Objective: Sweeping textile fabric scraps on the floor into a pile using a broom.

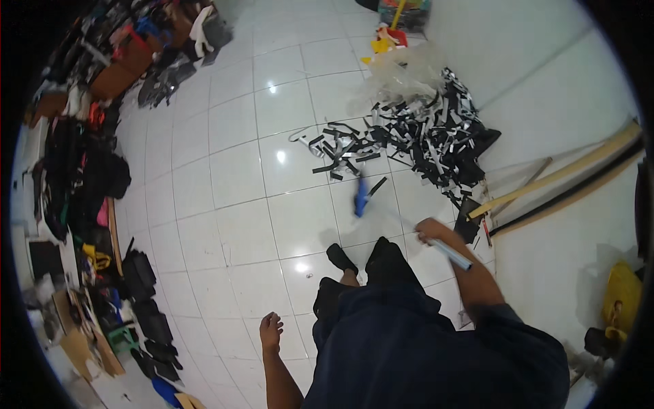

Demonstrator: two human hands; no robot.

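My right hand (431,230) is closed round the pale handle of a broom (455,255), whose upper end juts past my wrist. The handle slants forward and left to a blue broom head (360,198), slightly blurred, on the white tiles ahead of my feet. A dark strip (376,189) lies right beside the head. Just beyond it spreads a heap of black and silver-white scrap strips (436,136), with looser pieces (338,146) on its left. My left hand (271,332) hangs low at my left side, holding nothing, its fingers loosely curled and apart.
A crumpled clear plastic bag (409,71) rests behind the scraps, near a red and yellow dustpan-like thing (390,39). Long wooden strips (558,174) lean along the right wall. Piled bags and clutter (88,170) line the left side. A yellow bag (623,300) is at right.
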